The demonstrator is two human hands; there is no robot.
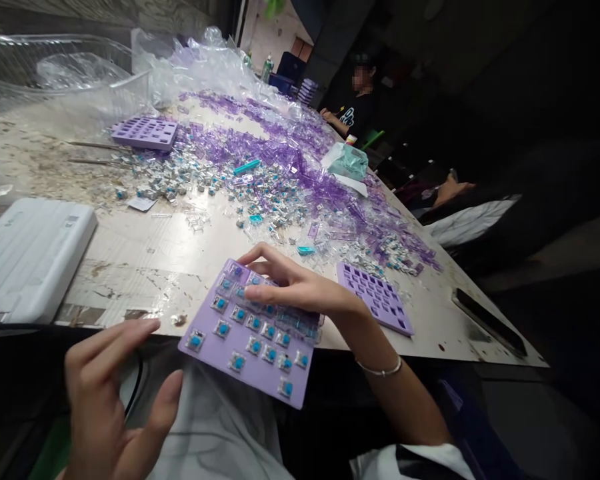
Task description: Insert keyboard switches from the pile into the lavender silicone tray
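A purple keyboard plate [275, 337] fitted with several clear switches with blue stems tilts over the table's front edge. My right hand [285, 283] grips it at the far edge, thumb on top and fingers curled behind. Clear caps cover some switches along that far side, partly hidden by my hand. To the left of the plate, my left hand [115, 387] hangs in the air with thumb and fingers apart, holding nothing.
Loose switches [175, 175] and purple clear keycaps [300, 160] are heaped across the table [190, 250]. Two more purple plates [375, 297] [145, 133], a white box [35, 257], a phone [487, 320] and a clear tray [75, 100] lie about. A person [355, 100] sits farther back.
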